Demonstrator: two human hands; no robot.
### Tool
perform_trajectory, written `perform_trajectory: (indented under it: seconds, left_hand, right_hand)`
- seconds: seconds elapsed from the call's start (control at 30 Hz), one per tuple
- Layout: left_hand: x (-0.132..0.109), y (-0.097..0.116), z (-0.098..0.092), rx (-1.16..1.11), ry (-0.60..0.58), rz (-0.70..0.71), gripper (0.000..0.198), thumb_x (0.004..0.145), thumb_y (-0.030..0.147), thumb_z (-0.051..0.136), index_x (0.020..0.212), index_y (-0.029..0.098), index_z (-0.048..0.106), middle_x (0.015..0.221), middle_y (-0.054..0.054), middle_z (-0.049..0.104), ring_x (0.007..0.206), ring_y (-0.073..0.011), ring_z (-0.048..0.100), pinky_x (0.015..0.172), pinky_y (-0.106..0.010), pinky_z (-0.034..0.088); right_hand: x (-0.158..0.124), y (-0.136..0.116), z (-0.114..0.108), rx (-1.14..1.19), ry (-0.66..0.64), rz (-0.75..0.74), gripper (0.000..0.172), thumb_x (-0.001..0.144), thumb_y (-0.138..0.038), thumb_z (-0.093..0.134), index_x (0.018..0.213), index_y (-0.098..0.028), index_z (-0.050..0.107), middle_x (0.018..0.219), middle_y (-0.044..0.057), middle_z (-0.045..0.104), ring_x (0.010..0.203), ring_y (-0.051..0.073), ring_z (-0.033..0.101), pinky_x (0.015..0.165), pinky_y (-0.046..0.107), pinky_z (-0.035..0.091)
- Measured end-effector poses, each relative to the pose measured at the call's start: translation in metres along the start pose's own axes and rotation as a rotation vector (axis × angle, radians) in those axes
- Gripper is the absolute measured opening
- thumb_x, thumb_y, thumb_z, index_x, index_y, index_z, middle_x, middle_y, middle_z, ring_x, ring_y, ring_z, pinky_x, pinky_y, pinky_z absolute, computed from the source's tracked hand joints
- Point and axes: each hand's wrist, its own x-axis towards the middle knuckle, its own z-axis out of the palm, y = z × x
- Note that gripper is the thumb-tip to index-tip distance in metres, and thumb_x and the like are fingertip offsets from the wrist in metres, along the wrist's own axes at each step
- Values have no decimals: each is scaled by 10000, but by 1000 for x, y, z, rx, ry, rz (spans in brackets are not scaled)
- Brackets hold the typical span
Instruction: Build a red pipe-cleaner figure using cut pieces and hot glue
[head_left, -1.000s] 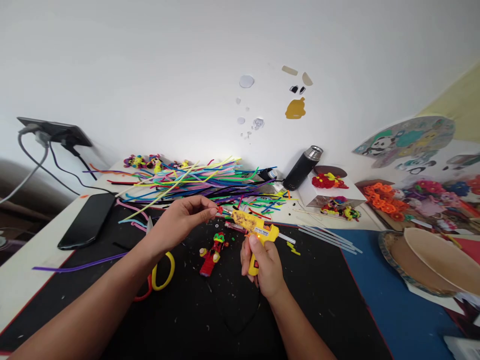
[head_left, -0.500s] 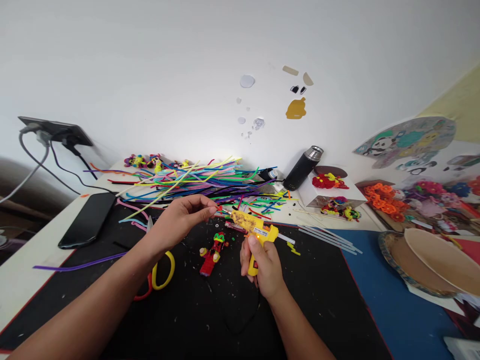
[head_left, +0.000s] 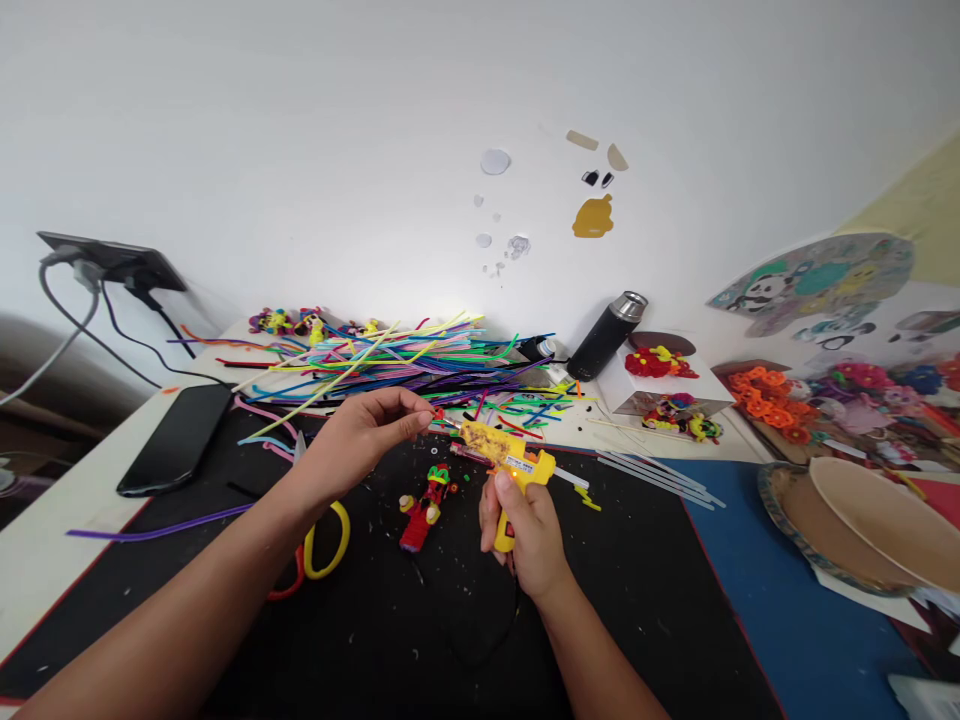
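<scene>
The grip of the right hand (head_left: 529, 535) is closed around a yellow glue gun (head_left: 487, 443), its long axis slanting from near right to far left. Left of its nozzle (head_left: 453, 422), the left hand (head_left: 366, 437) pinches a small red piece (head_left: 438, 413); whether they touch cannot be told. A red figure (head_left: 415, 528) lies nearer, between the hands.

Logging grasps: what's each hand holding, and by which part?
Right hand: glue gun, by its handle. Left hand: pinches a small red piece; which part, I can't tell.
</scene>
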Motion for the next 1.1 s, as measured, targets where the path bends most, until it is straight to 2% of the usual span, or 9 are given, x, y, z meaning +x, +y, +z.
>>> perform_trajectory:
  seconds: [0.4,0.57,0.77,0.87,1.0,1.1]
  left_hand:
    - [0,5,2,22,15,-15,491,782,687,800,863,206,749,857,-44,747,798,-208,643,782,-320,521]
    - [1,4,1,8,17,-7,465,790,663,809,861,206,754,857,-43,753,791,-203,642,782,-317,513]
    - [2,2,0,4,36,-29,452,774,648,830,849,208,756,851,-35,739,772,-194,619,762,-313,495]
    - [3,3,-4,-97,73,-29,451,727,623,880,811,202,742,800,-24,710,742,-179,595,737,-303,481]
    - [4,5,-15,-256,145,6,403,728,546,919,770,197,721,724,-3,648,703,-156,552,703,-283,449]
    - [2,5,-18,-300,144,17,378,735,518,923,777,197,727,726,-6,646,703,-158,551,697,-284,446]
  right_hand:
    - [-1,-2,2,-35,-2,15,655,909,-795,623,641,-200,562,413,-6,551,318,73,372,341,195,222]
    - [0,-4,3,-35,0,27,667,885,-816,632,645,-197,570,399,-4,548,307,72,365,339,193,220]
    - [2,1,-3,50,19,-25,611,917,-761,644,720,-184,614,405,-8,564,312,82,379,339,190,236]
    - [4,2,-5,70,9,-51,582,954,-722,625,821,-157,673,440,-3,600,315,82,390,339,193,245]
    - [-3,5,-8,118,106,-57,562,968,-688,622,974,-134,718,470,-25,601,309,85,400,339,198,262]
    - [-16,9,-15,167,231,-11,566,950,-689,646,1011,-131,718,482,-47,577,305,80,391,334,194,249]
